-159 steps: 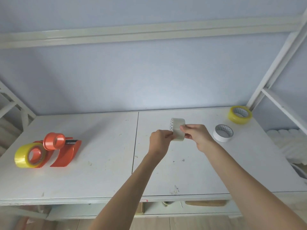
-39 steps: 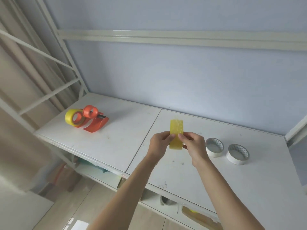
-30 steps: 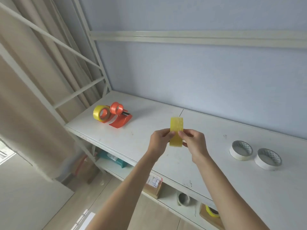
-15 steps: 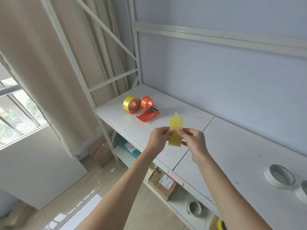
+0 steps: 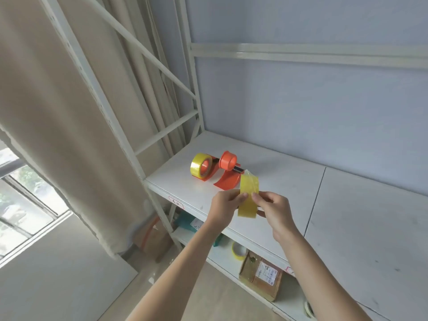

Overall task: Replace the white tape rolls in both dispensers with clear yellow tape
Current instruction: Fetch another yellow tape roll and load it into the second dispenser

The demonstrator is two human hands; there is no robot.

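A clear yellow tape roll [image 5: 248, 197] is held edge-on in front of me, above the front edge of the white shelf [image 5: 289, 188]. My left hand [image 5: 225, 208] pinches it from the left and my right hand [image 5: 272, 208] from the right. A loose end of tape sticks up at its top. Further back on the shelf stand two orange dispensers. The left dispenser [image 5: 209, 173] carries a yellow roll [image 5: 199, 166]. The right dispenser [image 5: 228, 179] has a bare orange hub [image 5: 228, 160]. No white rolls are in view.
White rack posts and diagonal braces [image 5: 139, 49] rise at the left, with a beige curtain [image 5: 53, 112] behind them. On the lower shelf lie a cardboard parcel [image 5: 262, 275], a teal box [image 5: 185, 222] and a yellowish tape roll [image 5: 238, 250].
The view has swung left, so the two white rolls have left the frame and the dispensers sit nearer the centre. Both hands still hold the yellow roll; its loose end now stands up a bit higher.
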